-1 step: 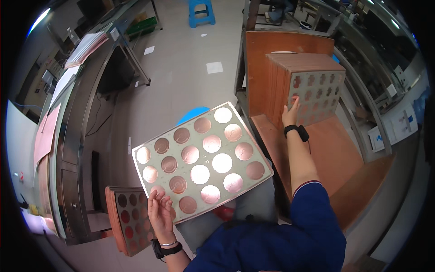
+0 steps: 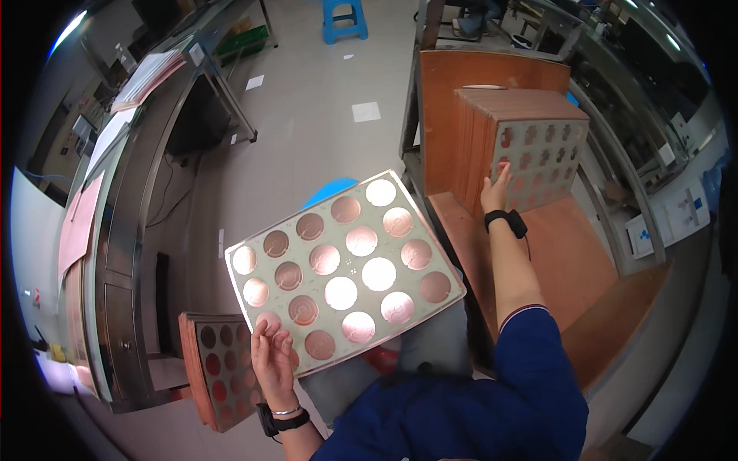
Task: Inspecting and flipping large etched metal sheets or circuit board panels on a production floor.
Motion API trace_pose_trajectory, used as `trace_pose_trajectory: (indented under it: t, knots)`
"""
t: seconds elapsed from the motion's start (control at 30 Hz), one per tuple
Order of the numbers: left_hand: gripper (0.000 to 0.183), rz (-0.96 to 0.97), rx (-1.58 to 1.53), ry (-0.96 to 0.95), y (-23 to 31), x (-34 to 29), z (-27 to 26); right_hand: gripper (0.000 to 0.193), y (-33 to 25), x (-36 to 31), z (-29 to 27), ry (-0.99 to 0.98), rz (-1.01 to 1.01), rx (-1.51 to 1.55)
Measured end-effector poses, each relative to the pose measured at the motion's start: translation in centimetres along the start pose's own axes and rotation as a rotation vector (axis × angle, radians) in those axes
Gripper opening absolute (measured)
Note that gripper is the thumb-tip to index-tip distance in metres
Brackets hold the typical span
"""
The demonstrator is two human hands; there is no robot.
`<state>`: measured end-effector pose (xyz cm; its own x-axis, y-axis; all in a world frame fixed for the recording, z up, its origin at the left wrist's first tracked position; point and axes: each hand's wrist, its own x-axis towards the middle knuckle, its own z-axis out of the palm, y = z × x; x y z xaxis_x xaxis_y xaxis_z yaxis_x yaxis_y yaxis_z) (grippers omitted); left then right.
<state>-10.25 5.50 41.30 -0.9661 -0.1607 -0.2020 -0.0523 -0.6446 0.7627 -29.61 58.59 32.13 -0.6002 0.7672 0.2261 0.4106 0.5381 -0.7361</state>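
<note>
A pale panel (image 2: 352, 267) set with rows of shiny copper discs lies tilted above the person's lap. At the panel's lower left corner, the left hand (image 2: 274, 367) has its fingers loosely curled in front of its face. Right of the panel, the right hand (image 2: 495, 192) reaches to the left edge of an upright stack (image 2: 478, 127) of similar panels, in an open brown stand (image 2: 553, 250). Left of the panel, low down, leans a smaller stack (image 2: 197, 376); farther left runs a counter (image 2: 138, 200) bearing pink sheets (image 2: 81, 227). A blue stool (image 2: 344, 31) stands well beyond the panel.
</note>
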Motion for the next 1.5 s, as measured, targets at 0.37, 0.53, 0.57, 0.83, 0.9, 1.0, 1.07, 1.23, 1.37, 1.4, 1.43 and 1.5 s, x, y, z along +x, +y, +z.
trace_pose_trajectory:
  t: [0.37,0.53,0.57,0.83,0.9,1.0,1.07,1.23,1.37,1.4,1.43,1.5]
  knots:
    - [0.026,0.187,0.183,0.297,1.3,1.4,-5.4,0.047,-0.3,-6.5,-2.7,-0.324,-0.372,0.213]
    - [0.023,0.195,0.392,0.424,0.3,1.9,-7.4,0.037,-5.7,-14.3,-4.7,-0.536,-0.55,0.189]
    - [0.024,0.152,0.426,0.422,-0.1,2.1,-7.4,0.038,-5.9,-15.8,-4.6,-0.601,-0.422,0.303]
    - [0.034,0.004,0.621,0.329,-0.5,2.7,-7.4,0.038,-7.7,-20.4,-4.9,-0.515,-0.744,-0.165]
    - [0.037,-0.008,0.658,0.322,-0.2,2.6,-7.0,0.037,-7.6,-20.4,-4.8,-0.518,-0.706,-0.161]
    - [0.038,0.032,0.688,0.322,0.2,2.2,-6.7,0.038,-7.5,-20.3,-4.7,-0.51,-0.736,-0.16]
    - [0.037,0.064,0.689,0.342,0.7,1.8,-5.7,0.038,-7.5,-20.3,-4.7,-0.512,-0.748,-0.164]
    - [0.034,0.095,0.693,0.4,2.6,0.9,-1.7,0.039,-7.4,-20.1,-4.7,-0.527,-0.696,-0.092]
    - [0.031,0.248,0.648,0.417,2.5,0.7,-2.1,0.04,-7.9,-20.1,-4.8,-0.526,-0.685,0.025]
    - [0.031,0.274,0.632,0.428,2.4,0.6,-2.3,0.04,-8.1,-20.1,-5.0,-0.522,-0.691,0.029]
    - [0.031,0.282,0.627,0.428,2.3,0.4,-2.4,0.04,-8.4,-20.1,-5.3,-0.526,-0.673,0.067]
    - [0.029,0.306,0.55,0.445,2.0,0.1,-2.6,0.039,-8.3,-20.0,-5.7,-0.525,-0.663,0.107]
